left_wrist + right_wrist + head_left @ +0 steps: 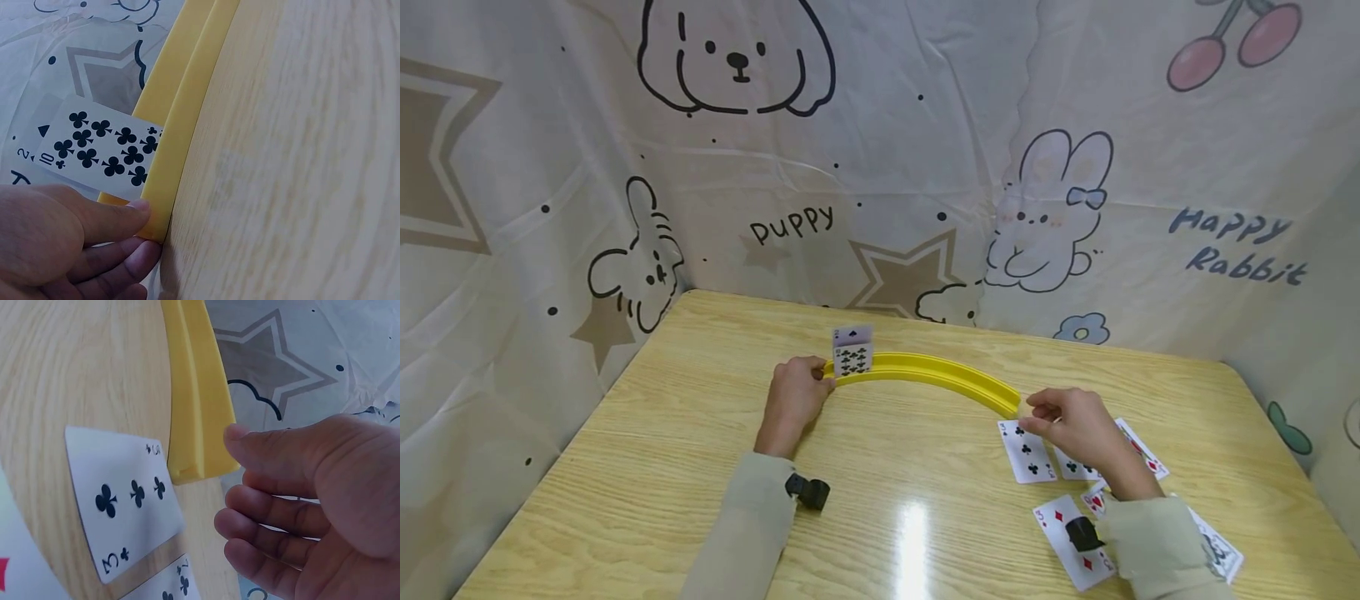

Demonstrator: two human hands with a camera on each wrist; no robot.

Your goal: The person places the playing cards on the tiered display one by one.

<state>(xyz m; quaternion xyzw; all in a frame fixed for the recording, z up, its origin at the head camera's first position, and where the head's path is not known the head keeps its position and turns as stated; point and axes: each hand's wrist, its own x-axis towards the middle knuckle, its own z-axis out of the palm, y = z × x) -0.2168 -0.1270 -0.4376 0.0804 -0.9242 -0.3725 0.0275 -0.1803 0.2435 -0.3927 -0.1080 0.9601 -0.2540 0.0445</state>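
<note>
A curved yellow card holder point(925, 369) lies across the far half of the table. Two playing cards stand upright in its left end: a ten of clubs point(853, 360) in front and a two of spades point(852, 334) behind it. My left hand point(795, 400) pinches that left end, its thumb point(128, 217) on the holder. By the right end is my right hand point(1075, 425), fingers loosely bent and holding nothing. Its thumb tip point(236, 432) is at the holder's edge; whether it touches I cannot tell. A three of clubs point(1027, 452) lies face up just below that end.
Another clubs card point(1071, 467) lies partly under the right hand. Around the right forearm are a three of diamonds point(1067, 542), a red heart card point(1095, 501), a card with a black-and-white picture point(1217, 550) and one more card point(1142, 450). A printed curtain point(880, 167) hangs behind the table.
</note>
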